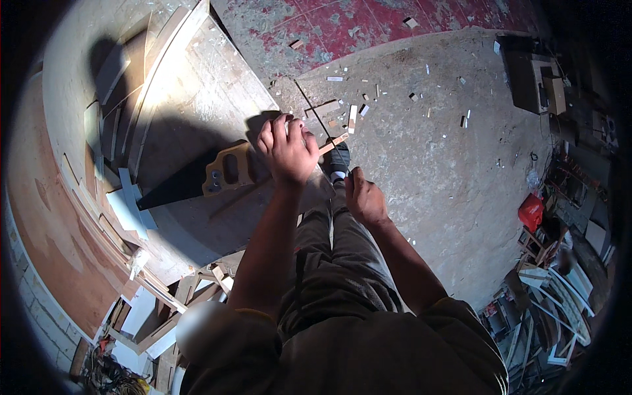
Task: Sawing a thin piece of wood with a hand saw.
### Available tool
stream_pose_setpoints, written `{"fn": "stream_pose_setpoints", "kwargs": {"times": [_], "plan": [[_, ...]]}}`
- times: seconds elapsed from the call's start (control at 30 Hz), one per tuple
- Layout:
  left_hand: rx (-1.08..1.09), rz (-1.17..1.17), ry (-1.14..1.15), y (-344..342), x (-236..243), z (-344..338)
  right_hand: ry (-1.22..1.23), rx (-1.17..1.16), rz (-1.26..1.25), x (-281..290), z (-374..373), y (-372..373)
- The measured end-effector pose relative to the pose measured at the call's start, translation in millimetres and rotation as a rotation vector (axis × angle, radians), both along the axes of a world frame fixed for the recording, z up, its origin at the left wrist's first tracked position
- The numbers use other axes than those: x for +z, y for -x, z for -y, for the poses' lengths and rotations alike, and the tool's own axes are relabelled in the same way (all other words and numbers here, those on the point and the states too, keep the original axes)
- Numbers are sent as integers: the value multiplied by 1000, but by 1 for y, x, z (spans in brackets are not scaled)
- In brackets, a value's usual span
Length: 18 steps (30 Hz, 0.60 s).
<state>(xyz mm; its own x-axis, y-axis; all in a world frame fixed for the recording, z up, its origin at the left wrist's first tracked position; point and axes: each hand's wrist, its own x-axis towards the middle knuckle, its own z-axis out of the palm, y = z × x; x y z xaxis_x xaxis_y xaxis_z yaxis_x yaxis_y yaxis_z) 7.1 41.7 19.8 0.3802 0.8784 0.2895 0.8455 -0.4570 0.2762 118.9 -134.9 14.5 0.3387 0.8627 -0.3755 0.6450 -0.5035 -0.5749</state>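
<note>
My left hand point(288, 148) is closed, its fingers curled over a narrow wooden strip point(334, 143) at the edge of the worktable point(247, 92). The strip's pale end sticks out to the right past the table. A long, thin, dark blade point(311, 104), seen edge-on, crosses the strip just right of my left hand. Its near end runs to my right hand point(366, 197), whose fingers are wrapped round it; the grip is mostly hidden. Left of my left hand, a handsaw point(227, 170) with a yellow and black handle lies flat on the table.
Wooden boards and strips point(122, 197) lie along the table's left side. Offcuts point(353, 118) are scattered on the concrete floor point(428, 171). My shoe point(337, 157) stands below the strip. Scrap wood point(553, 289) and a red object point(530, 212) are piled at the right.
</note>
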Motion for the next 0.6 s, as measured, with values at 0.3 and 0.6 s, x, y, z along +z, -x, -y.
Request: {"fn": "stream_pose_setpoints", "kwargs": {"times": [0.3,0.6], "plan": [[-90,-49,35,3,-4,1,83,-17,26,5,-28,3],[-64,-49,53,-2,-4,0,112,-84,29,-6,-45,12]]}}
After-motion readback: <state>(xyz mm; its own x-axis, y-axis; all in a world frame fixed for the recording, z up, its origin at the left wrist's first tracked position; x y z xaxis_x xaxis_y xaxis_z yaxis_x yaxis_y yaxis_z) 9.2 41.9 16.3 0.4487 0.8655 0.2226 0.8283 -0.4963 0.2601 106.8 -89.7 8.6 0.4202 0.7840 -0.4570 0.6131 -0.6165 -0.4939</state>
